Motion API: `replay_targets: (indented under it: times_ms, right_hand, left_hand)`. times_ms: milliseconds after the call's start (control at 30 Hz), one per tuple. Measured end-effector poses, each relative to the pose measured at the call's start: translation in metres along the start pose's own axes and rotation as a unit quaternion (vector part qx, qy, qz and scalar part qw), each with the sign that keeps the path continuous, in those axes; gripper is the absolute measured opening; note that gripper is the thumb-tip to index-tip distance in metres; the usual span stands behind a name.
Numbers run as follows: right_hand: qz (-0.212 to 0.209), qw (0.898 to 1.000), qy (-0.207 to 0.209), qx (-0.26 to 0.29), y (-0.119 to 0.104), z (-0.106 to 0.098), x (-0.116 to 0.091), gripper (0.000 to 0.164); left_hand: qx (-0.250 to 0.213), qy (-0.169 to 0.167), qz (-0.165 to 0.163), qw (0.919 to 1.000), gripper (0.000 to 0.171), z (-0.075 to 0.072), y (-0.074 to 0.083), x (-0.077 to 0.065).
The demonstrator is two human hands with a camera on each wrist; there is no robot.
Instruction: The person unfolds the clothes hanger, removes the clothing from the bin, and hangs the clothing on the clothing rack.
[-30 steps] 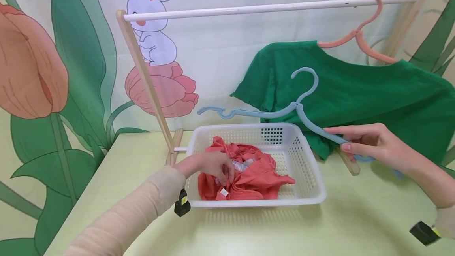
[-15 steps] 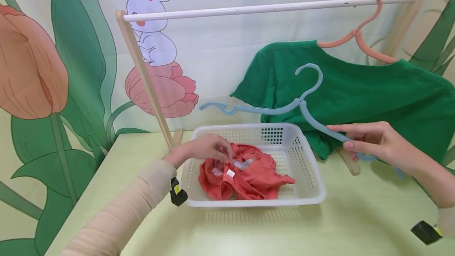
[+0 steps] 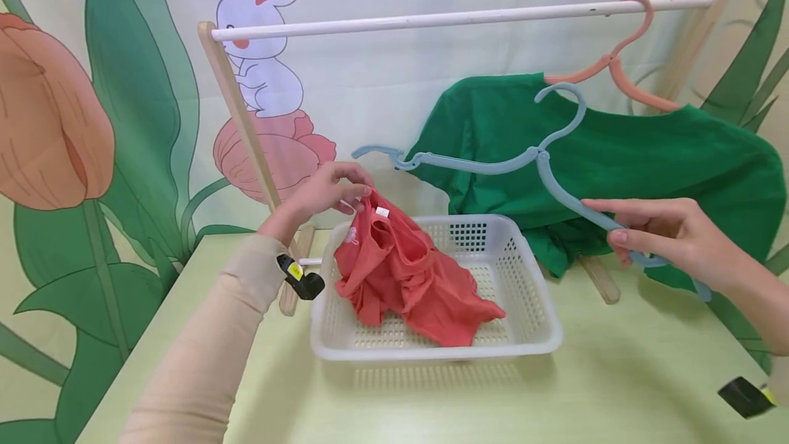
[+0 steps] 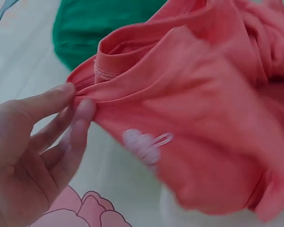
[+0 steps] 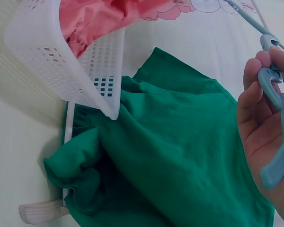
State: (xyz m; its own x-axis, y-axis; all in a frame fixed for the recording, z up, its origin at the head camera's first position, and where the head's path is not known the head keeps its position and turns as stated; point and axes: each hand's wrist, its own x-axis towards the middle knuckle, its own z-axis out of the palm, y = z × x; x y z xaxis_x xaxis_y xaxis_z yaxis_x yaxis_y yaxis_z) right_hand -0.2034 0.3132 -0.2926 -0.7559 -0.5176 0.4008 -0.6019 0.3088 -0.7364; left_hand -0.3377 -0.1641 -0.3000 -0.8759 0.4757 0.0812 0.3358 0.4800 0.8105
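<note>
My left hand [image 3: 333, 190] pinches a coral-red shirt [image 3: 413, 273] by its neckline, next to a small white tag [image 3: 382, 212]. The shirt hangs from those fingertips, its lower part still lying in the white plastic basket [image 3: 520, 348]. A pale embroidered patch [image 4: 144, 144] shows on the cloth in the left wrist view. On the right, my right hand [image 3: 672, 238] grips one arm of a light blue hanger [image 3: 481, 166] between thumb and fingers. The hanger is held up, hook on top, its other arm reaching left above the basket.
Behind stands a rack with a white rail [image 3: 431, 20] and wooden legs [image 3: 237, 122]. A green T-shirt [image 3: 635, 163] hangs there on a pink hanger [image 3: 637, 91], close behind the basket and the right hand. All this stands on a pale green table [image 3: 431, 410].
My left hand has risen out of the basket, drawing the coral-red shirt up by its neckline. My right hand has lifted the blue hanger slightly and shifted it a little right.
</note>
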Motion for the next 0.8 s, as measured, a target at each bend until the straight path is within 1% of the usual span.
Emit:
replay_targets:
  times_ms: [67, 133, 167, 233, 267, 333, 400, 500, 567, 633, 700, 800]
  right_hand:
    - [-0.004, 1.000, 0.000, 0.010, 0.000, 0.000, 0.000, 0.046]
    - [-0.008, 1.000, 0.001, 0.018, 0.001, 0.000, 0.001, 0.047]
    - [-0.007, 1.000, 0.001, 0.017, 0.001, 0.000, 0.001, 0.047]
    - [-0.004, 1.000, 0.006, 0.012, 0.001, 0.000, 0.001, 0.047]
    - [-0.002, 1.000, 0.007, 0.009, 0.001, 0.001, 0.001, 0.046]
    - [0.006, 1.000, 0.012, -0.005, 0.000, 0.003, 0.000, 0.046]
    - [0.010, 1.000, 0.012, -0.012, -0.001, 0.005, 0.000, 0.045]
    - [0.012, 1.000, 0.009, -0.022, -0.001, 0.011, 0.002, 0.043]
    - [0.010, 1.000, 0.007, -0.022, -0.001, 0.014, 0.004, 0.043]
    - [0.005, 1.000, 0.009, -0.015, -0.001, 0.017, 0.004, 0.042]
    - [0.004, 1.000, 0.010, -0.015, -0.002, 0.019, 0.004, 0.042]
    - [0.010, 1.000, 0.012, -0.010, -0.001, 0.020, 0.002, 0.043]
  left_hand:
    - [-0.041, 0.037, -0.002, 0.9985, 0.020, 0.000, -0.001, 0.002]
    - [-0.072, 0.065, 0.002, 0.9953, 0.022, 0.004, -0.003, 0.005]
    - [-0.076, 0.073, 0.007, 0.9944, 0.023, 0.007, -0.005, 0.007]
    - [-0.079, 0.078, 0.014, 0.9937, 0.023, 0.017, -0.011, 0.010]
    - [-0.073, 0.076, 0.016, 0.9943, 0.023, 0.023, -0.015, 0.012]
    - [-0.061, 0.059, 0.025, 0.9961, 0.022, 0.036, -0.025, 0.015]
    - [-0.043, 0.032, 0.032, 0.9981, 0.023, 0.048, -0.033, 0.017]
    - [-0.002, -0.012, 0.043, 0.9990, 0.029, 0.061, -0.043, 0.015]
    - [0.018, -0.032, 0.044, 0.9983, 0.036, 0.066, -0.044, 0.011]
    - [0.035, -0.038, 0.052, 0.9973, 0.041, 0.070, -0.044, 0.008]
    - [0.041, -0.037, 0.061, 0.9966, 0.040, 0.073, -0.041, 0.004]
    - [0.063, -0.045, 0.091, 0.9929, 0.036, 0.079, -0.035, 0.000]
